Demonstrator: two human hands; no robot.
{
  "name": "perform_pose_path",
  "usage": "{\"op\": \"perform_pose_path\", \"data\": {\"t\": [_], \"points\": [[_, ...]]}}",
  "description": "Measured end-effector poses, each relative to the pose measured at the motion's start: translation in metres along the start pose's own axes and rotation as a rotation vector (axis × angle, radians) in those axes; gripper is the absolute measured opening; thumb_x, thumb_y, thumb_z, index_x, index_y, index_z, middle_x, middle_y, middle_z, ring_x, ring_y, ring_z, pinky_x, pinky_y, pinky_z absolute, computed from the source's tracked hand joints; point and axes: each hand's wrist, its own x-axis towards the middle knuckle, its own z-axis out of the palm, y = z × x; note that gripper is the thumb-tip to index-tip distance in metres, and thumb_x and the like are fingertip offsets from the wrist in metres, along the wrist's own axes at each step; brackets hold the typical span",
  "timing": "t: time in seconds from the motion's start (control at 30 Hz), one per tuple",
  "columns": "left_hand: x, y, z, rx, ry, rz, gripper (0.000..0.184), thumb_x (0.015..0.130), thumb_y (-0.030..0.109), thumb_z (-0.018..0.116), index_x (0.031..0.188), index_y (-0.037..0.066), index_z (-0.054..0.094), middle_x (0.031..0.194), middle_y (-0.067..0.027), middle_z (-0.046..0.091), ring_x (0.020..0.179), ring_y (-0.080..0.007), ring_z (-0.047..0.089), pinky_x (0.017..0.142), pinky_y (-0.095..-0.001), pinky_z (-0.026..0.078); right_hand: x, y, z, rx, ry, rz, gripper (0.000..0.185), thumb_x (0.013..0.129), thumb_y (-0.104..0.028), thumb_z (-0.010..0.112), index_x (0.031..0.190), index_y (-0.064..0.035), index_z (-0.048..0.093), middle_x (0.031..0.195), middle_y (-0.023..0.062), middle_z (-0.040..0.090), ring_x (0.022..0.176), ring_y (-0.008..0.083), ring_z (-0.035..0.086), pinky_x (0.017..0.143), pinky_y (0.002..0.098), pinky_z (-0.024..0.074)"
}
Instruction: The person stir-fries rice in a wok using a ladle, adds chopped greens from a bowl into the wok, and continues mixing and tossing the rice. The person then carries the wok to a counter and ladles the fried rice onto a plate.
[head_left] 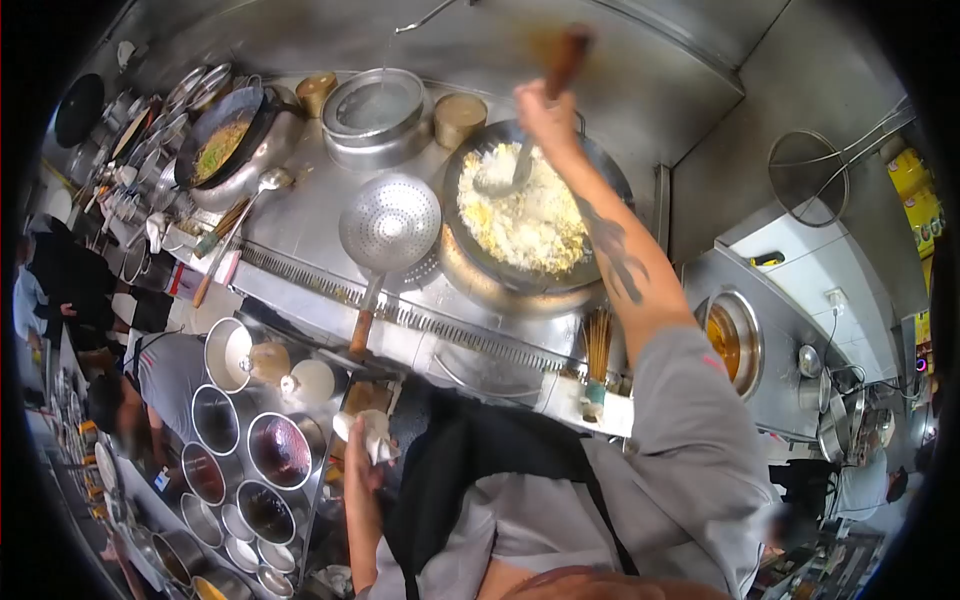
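Note:
My right hand [548, 115] is wrapped around the wooden handle of a ladle [505, 178], whose metal bowl sits in the food. That food, white rice with yellow egg pieces [520, 222], fills a large black wok [612, 165] on the stove. Lower down, at the counter's edge, my left hand [362, 462] is closed on a white cloth [374, 434]. A perforated strainer [390, 222] lies left of the wok, its wooden handle pointing towards me.
A water-filled metal pot [374, 105] stands under the tap [425, 16]. At upper left is another wok [230, 130] with food. Several metal containers [285, 450] hold sauces at lower left. A bamboo brush [597, 350] stands near the front edge. Other people [180, 370] are at far left.

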Motion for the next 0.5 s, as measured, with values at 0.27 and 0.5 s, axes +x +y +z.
{"op": "perform_pose_path", "data": {"t": [0.27, 0.5], "points": [[-0.004, 0.002, -0.001, -0.032, 0.014, -0.027, 0.052, 0.087, 0.054, 0.052, 0.113, 0.009, 0.048, 0.079, -0.0077, 0.058, 0.059, -0.022, 0.061, 0.035, -0.0295, 0.042, -0.048, -0.013, 0.017, -0.061, -0.012, -0.05, 0.024, 0.084, -0.015, 0.062, 0.063, -0.0084, 0.052, 0.052, -0.0008, 0.049, 0.042, 0.0087, 0.046, 0.04, 0.0269, 0.0337], [-0.013, 0.02, 0.013, 0.041, -0.044, 0.001, 0.057, 0.086, 0.054, 0.054, 0.117, 0.007, 0.046, 0.085, -0.0104, 0.058, 0.058, -0.022, 0.061, 0.035, -0.0296, 0.043, -0.032, -0.044, -0.046, -0.066, 0.159, 0.097, 0.033, 0.086, -0.023, 0.062, 0.061, -0.0048, 0.051, 0.052, 0.0004, 0.052, 0.043, 0.0104, 0.048, 0.042, 0.029, 0.0382]]}}
